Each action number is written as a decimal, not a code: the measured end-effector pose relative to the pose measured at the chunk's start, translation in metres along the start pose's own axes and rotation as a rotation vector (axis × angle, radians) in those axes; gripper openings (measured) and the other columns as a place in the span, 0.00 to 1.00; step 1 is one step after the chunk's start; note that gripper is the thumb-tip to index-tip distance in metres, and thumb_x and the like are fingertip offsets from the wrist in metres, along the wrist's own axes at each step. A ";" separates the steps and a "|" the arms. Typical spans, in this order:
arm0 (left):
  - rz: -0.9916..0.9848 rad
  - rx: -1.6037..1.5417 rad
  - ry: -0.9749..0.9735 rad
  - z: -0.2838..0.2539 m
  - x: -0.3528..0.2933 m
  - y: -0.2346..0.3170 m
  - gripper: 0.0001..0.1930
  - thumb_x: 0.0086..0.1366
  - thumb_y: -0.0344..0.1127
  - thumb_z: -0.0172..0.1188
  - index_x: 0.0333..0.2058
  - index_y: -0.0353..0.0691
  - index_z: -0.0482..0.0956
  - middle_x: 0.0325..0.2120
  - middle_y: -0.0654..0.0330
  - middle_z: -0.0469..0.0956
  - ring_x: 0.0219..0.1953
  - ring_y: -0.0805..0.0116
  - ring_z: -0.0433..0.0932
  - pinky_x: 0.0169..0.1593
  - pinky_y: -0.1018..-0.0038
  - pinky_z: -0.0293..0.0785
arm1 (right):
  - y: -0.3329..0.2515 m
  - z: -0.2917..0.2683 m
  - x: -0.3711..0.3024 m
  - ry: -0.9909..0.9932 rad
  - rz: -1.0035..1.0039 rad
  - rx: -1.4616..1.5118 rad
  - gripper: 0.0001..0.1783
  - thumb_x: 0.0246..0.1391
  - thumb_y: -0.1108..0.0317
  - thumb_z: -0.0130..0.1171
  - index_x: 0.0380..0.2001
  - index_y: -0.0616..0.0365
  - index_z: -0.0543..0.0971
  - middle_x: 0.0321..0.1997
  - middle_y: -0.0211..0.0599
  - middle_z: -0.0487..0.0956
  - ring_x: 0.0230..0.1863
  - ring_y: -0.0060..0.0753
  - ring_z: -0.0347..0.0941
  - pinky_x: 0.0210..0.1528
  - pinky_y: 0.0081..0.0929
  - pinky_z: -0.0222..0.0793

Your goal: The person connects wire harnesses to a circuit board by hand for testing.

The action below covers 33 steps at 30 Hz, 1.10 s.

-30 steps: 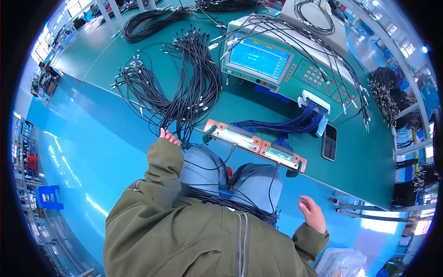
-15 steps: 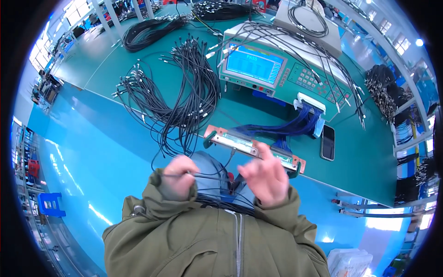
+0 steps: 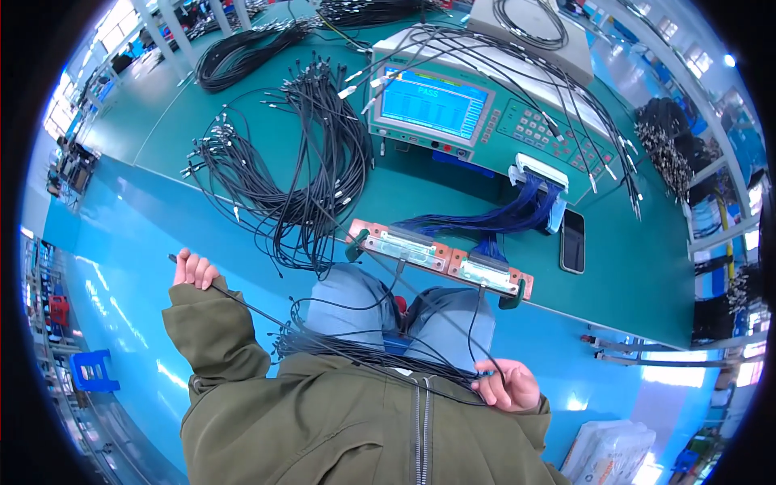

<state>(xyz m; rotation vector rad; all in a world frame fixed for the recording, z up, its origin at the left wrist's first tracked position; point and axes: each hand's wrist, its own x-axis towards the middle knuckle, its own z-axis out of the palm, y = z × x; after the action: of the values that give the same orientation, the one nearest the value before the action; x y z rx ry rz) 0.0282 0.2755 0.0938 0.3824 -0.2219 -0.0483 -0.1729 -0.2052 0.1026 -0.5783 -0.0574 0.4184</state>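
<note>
My left hand (image 3: 194, 270) is out at the left, its fingers closed round a thin black cable whose tip pokes out past the fist. That cable (image 3: 257, 310) runs slantwise down over my lap. At the lower right, my right hand (image 3: 509, 386) has curled fingers closed on black cable close to my jacket. More black cables (image 3: 364, 349) lie in a bunch across my thighs. Ahead, at the table's front edge, sits a test fixture (image 3: 436, 257) with two connector blocks on copper-coloured plates. One thin cable hangs from each block.
A green-topped table (image 3: 420, 182) carries a large pile of black cables (image 3: 327, 162) and a bench tester (image 3: 436, 101) with a lit screen. Blue wiring (image 3: 485, 220) links tester and fixture. A phone (image 3: 572, 242) lies to the right. A blue stool (image 3: 93, 370) stands at left.
My left hand has swung out left, drawing cable with it. My right hand has dropped from the fixture toward my lap and closed on cable. A cable now shows hanging from the right block.
</note>
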 end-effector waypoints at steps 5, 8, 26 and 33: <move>0.035 0.141 0.204 -0.027 -0.004 0.028 0.15 0.64 0.44 0.35 0.34 0.40 0.66 0.13 0.67 0.61 0.12 0.75 0.58 0.19 0.78 0.59 | -0.013 0.010 0.031 -0.770 -0.564 -0.087 0.15 0.55 0.57 0.41 0.36 0.54 0.72 0.14 0.28 0.69 0.23 0.22 0.65 0.36 0.19 0.57; 0.135 0.192 0.306 -0.066 -0.020 0.047 0.15 0.64 0.44 0.35 0.36 0.40 0.67 0.17 0.65 0.65 0.16 0.74 0.62 0.22 0.77 0.62 | -0.029 0.016 0.004 -0.542 -1.015 0.309 0.11 0.55 0.58 0.41 0.32 0.49 0.71 0.13 0.26 0.66 0.14 0.17 0.58 0.21 0.20 0.52; 0.204 1.013 1.302 -0.062 -0.028 -0.020 0.16 0.59 0.48 0.42 0.38 0.44 0.69 0.28 0.62 0.71 0.30 0.72 0.68 0.32 0.78 0.65 | -0.049 -0.072 -0.124 1.684 -1.130 -0.516 0.12 0.54 0.66 0.37 0.41 0.54 0.65 0.17 0.21 0.56 0.16 0.14 0.47 0.15 0.12 0.44; -0.345 1.322 0.097 -0.029 -0.001 -0.162 0.16 0.62 0.46 0.39 0.22 0.42 0.67 0.08 0.67 0.62 0.10 0.78 0.54 0.13 0.81 0.51 | -0.012 -0.052 0.010 1.025 -0.428 -0.763 0.11 0.55 0.62 0.43 0.36 0.57 0.67 0.17 0.23 0.61 0.16 0.14 0.54 0.17 0.11 0.52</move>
<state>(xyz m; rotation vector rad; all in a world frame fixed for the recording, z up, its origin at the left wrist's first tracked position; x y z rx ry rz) 0.0326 0.1361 0.0065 1.7348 -0.0596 -0.2239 -0.1507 -0.2370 0.0648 -1.4421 0.6585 -0.3800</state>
